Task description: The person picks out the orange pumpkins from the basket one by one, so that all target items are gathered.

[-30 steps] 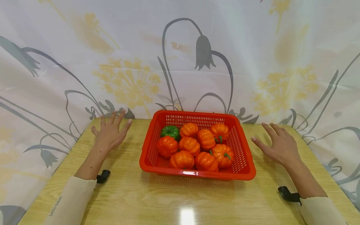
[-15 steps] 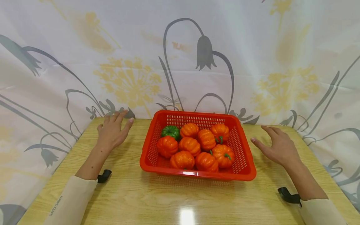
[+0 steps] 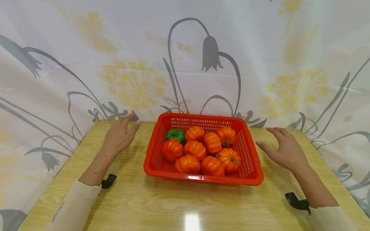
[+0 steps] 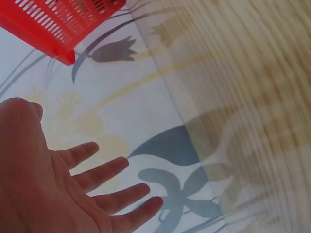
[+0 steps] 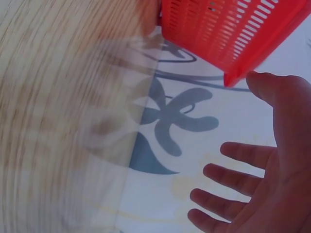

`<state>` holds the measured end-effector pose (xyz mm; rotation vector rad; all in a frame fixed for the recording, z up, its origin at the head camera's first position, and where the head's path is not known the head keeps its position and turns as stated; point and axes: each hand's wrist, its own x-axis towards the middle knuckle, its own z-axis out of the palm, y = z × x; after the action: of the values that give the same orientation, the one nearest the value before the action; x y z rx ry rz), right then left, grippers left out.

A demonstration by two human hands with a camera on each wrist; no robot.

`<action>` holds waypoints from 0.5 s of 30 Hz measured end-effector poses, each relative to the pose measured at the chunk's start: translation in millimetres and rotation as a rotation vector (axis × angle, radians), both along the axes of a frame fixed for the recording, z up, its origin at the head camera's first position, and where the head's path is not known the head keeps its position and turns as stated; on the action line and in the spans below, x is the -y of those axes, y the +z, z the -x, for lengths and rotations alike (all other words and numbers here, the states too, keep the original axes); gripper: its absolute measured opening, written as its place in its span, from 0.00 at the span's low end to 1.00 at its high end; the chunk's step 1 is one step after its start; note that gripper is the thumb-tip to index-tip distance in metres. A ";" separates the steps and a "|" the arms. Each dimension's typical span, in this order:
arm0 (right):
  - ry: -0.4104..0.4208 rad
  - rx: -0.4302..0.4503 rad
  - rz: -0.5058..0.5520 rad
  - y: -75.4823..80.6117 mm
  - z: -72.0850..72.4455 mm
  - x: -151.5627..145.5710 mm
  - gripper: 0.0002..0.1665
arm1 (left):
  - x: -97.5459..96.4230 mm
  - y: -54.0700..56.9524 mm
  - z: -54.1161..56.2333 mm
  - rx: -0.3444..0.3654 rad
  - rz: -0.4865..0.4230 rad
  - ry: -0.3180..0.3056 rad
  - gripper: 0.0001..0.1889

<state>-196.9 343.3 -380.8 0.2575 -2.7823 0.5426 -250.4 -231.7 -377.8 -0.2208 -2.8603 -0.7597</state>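
A red plastic basket [image 3: 202,179] with slotted walls stands mid-table in the head view. Inside it lie several small orange pumpkins [image 3: 212,166] and one green pumpkin [image 3: 175,136], which sits in the far left corner. To the basket's left hovers my left hand [image 3: 118,136], fingers extended and palm turned inward, holding nothing. On the other side my right hand [image 3: 287,149] is held with its fingers stretched forward, thumb close to the basket's right rim. Both wrist views show an empty palm, with fingers spread, and a corner of the basket above.
The light wooden table [image 3: 138,205] ends at the back against a white curtain [image 3: 130,38] printed with grey and yellow flowers. Black camera mounts, left [image 3: 109,181] and right [image 3: 297,202], jut inward from the two wrists.
My left hand has turned palm-inward, its spread fingers drawing together, and shifted slightly right. The right hand has edged a little toward the basket. The basket and its contents have stayed put.
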 end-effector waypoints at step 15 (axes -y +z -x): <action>0.079 -0.078 0.030 17.9 -13.4 20.6 0.39 | -17.5 6.7 -5.7 0.010 -0.073 -0.064 0.40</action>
<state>-183.5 322.7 -362.9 0.3744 -2.6961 0.5801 -244.6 -214.2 -371.1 -0.2999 -2.8411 -0.8779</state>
